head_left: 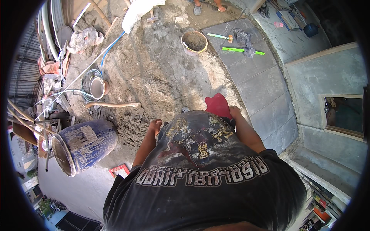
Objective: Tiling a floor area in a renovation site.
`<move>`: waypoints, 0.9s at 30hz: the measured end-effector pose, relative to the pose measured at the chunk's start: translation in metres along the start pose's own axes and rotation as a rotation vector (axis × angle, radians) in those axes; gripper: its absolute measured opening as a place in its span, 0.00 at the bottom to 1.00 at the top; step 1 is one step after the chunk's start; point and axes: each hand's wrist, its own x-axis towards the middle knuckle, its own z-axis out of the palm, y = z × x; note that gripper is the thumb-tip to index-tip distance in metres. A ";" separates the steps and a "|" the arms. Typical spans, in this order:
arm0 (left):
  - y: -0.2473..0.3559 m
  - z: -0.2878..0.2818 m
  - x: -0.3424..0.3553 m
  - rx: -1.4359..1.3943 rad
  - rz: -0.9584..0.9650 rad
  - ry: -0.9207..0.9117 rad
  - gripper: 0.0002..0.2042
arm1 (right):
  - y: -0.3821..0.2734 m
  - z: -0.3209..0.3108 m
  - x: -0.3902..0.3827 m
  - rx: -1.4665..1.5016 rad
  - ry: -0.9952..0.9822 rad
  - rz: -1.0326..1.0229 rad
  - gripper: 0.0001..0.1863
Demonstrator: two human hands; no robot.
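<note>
My right hand [234,112] is at my right side, its fingers closed at the edge of a flat red piece that looks like cloth [218,105]. The red piece spreads in front of my body, and its near part is hidden by my dark printed T-shirt [200,154]. On the other side, my left hand [155,126] hangs close to my waist with its fingers curled in. What it holds, if anything, is hidden. Below it lies rough, dug-up mortar or soil [133,129].
Ahead stands a bucket of grey mortar [194,41]. On grey tiles [266,88] lie a mallet [230,39], a green level [243,51] and a dark plastic bag [243,37]. A blue barrel [88,142], wooden handle [111,104], small bucket [98,87] and hose are left. Another person's hand [222,8] shows far ahead.
</note>
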 end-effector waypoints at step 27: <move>0.033 -0.010 -0.013 0.201 0.124 -0.016 0.14 | 0.003 -0.002 -0.005 0.108 -0.021 0.029 0.16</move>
